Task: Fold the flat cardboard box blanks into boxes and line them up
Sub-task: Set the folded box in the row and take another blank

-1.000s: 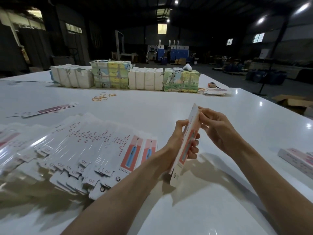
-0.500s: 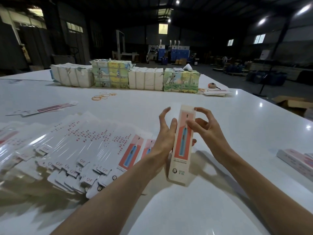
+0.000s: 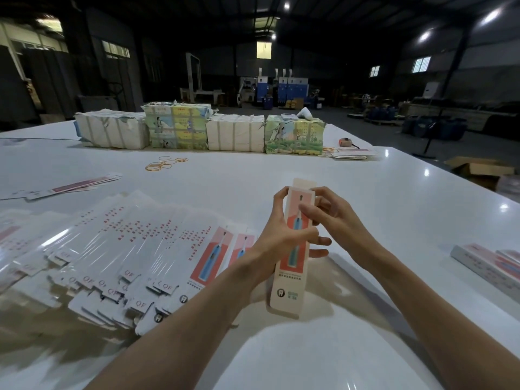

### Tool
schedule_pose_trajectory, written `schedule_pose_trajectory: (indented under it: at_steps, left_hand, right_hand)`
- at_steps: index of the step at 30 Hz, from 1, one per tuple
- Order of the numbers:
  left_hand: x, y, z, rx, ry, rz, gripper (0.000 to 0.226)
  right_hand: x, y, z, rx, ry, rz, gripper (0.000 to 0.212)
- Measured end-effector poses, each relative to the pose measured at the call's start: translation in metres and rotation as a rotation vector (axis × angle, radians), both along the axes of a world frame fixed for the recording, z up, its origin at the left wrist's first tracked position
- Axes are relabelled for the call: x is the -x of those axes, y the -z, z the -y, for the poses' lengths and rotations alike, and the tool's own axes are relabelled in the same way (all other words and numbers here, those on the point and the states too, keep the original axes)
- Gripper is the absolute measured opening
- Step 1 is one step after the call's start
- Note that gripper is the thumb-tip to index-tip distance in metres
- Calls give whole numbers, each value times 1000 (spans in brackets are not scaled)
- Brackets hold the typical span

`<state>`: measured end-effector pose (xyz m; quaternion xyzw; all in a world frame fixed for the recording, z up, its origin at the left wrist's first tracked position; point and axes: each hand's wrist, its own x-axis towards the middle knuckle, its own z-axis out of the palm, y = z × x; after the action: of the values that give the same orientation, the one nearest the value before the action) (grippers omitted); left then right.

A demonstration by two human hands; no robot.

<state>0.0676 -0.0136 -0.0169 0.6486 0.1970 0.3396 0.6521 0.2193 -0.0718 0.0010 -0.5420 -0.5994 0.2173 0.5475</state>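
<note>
A long narrow toothbrush box (image 3: pixel 289 280), opened into a tube with its red and blue front facing me, stands nearly upright above the white table (image 3: pixel 394 209). My left hand (image 3: pixel 277 235) grips its left side around the middle, fingers wrapped behind. My right hand (image 3: pixel 334 220) pinches the upper part from the right, thumb across the front. The top flap sticks up, unfolded. A wide fan of flat box blanks (image 3: pixel 118 257) lies at my left. Finished boxes (image 3: pixel 489 266) lie in a row at the right edge.
Wrapped paper bundles (image 3: pixel 202 128) line the table's far side. Rubber bands (image 3: pixel 163 164) lie in front of them. A few loose blanks (image 3: pixel 70 187) sit at the far left, and more cards (image 3: pixel 351 154) at the far right. A cardboard carton (image 3: pixel 478 170) stands on the floor beyond the table.
The blank went from edge-on and flat to a squared tube facing me. Both hands closed round it, and my right thumb moved across its front near the top.
</note>
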Motion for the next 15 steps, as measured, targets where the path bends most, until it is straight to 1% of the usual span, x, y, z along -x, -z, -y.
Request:
schedule_pose_trajectory:
  at_steps: [2,4,7,8,10,12,15]
  left_hand:
    - [-1,0,0,14,-12,-10,96]
    - [-3,2,-2,10,-36,-36,94]
    - [-5,5,-1,9,1,-59,94]
    - [-6,6,0,0,10,-74,94]
    - [-7,7,2,-40,13,-118,95]
    - [-7,7,4,-57,27,-143,94]
    - [-5,8,4,-63,52,-166,89]
  right_hand:
    - [0,1,-1,33,-27,3,33]
    - [1,3,-1,37,-21,-35,33]
    - [-2,4,-4,-3,99,-211,30]
    - [-4,4,-5,-13,150,-241,28]
    - [-10,4,-6,-10,189,-236,26]
    - [-14,4,-5,-4,179,-215,23]
    - [-14,5,-3,-60,189,-152,15]
